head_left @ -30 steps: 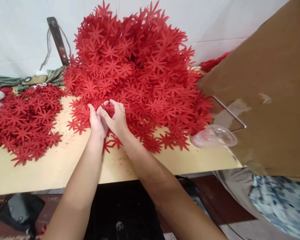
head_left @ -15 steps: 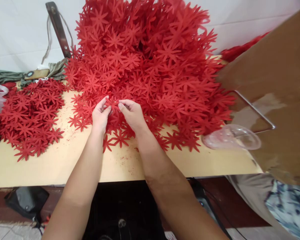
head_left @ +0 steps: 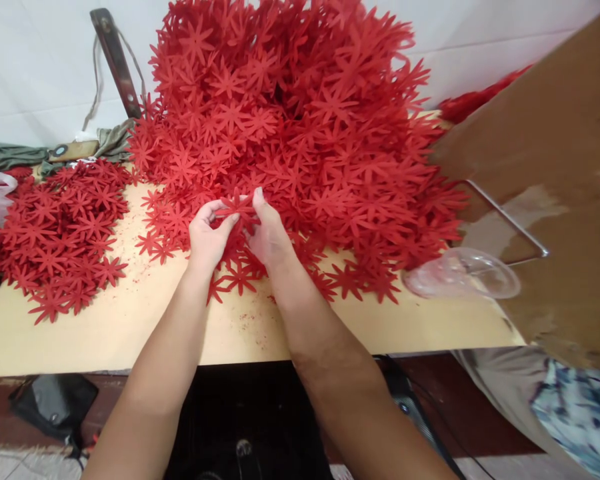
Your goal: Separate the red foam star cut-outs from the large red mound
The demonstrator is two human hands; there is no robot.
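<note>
Between the thumb and fingers of my left hand (head_left: 211, 233) is a red flower-shaped cutout (head_left: 237, 207) with narrow petals, held just in front of a big heap. My right hand (head_left: 270, 230) is at the right side of this cutout. Its thumb points up, apart from the other fingers, which are partly hidden and slightly blurred. Behind both hands rises the large heap of similar red cutouts (head_left: 290, 133). A few loose cutouts (head_left: 241, 276) lie on the table below my hands.
A smaller pile of red cutouts (head_left: 60, 233) lies on the left of the pale tabletop (head_left: 105, 333). A clear plastic cup (head_left: 460, 275) lies on its side by a large brown board (head_left: 545, 167) at right. Green cloth (head_left: 15, 153) and a dark upright bar (head_left: 114, 60) stand behind.
My right thumb has lifted away from the cutout and the right fingers have opened and dropped lower. My left hand has shifted slightly right, still pinching the cutout.
</note>
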